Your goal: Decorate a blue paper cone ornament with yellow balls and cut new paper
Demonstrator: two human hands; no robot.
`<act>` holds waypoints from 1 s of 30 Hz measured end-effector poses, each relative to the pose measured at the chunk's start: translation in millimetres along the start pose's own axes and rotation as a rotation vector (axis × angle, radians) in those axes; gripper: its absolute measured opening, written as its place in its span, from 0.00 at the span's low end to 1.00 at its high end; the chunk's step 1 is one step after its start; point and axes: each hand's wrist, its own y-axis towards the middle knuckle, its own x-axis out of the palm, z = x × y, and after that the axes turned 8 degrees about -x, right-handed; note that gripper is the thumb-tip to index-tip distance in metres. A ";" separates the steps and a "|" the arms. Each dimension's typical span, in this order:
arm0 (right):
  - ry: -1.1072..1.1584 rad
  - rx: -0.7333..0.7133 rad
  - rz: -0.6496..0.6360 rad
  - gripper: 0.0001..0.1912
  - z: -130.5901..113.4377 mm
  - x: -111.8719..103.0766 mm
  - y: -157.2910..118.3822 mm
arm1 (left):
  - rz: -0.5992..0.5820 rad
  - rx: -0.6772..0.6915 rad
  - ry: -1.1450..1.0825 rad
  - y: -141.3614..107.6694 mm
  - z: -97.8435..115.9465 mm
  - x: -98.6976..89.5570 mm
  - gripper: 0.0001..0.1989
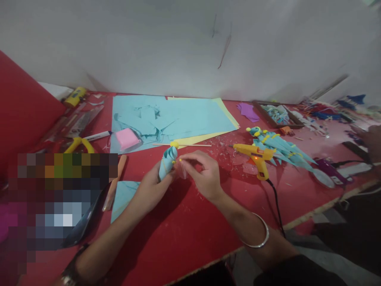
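Observation:
My left hand (154,183) is wrapped round a rolled light-blue paper cone (167,165), held upright above the red table. A yellow ball (175,144) sits at the cone's top, and small yellow dots show on its right side. Just right of the cone, my right hand (206,174) pinches a small yellow bead (180,160) between thumb and finger. Something thin and see-through hangs below those fingertips; I cannot make out what it is. A thin wooden stick (196,145) lies behind both hands.
A yellow glue gun (253,153) with a lit orange light lies at right, its cord trailing off the edge. Behind it are blue paper flowers (276,145) and a tray (293,119). Blue sheets (196,115) and a pink block (127,138) lie at the back. Another person's hand (373,141) is far right.

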 end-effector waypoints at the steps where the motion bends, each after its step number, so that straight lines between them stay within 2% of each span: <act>1: -0.020 -0.024 -0.002 0.03 -0.8 -0.4 0.4 | -0.002 -0.001 0.003 0.2 -0.8 0.8 0.14; 12: 0.091 -0.020 -0.080 0.05 -1.1 4.2 0.5 | -0.016 0.104 -0.042 -2.4 1.1 5.1 0.17; 25: 0.060 -0.046 -0.097 0.04 1.6 6.0 -0.5 | -0.004 0.135 -0.041 -2.0 0.0 7.4 0.17; 30: 0.084 -0.013 -0.087 0.03 2.8 5.4 0.1 | -0.003 0.140 -0.025 -2.1 -2.3 8.9 0.17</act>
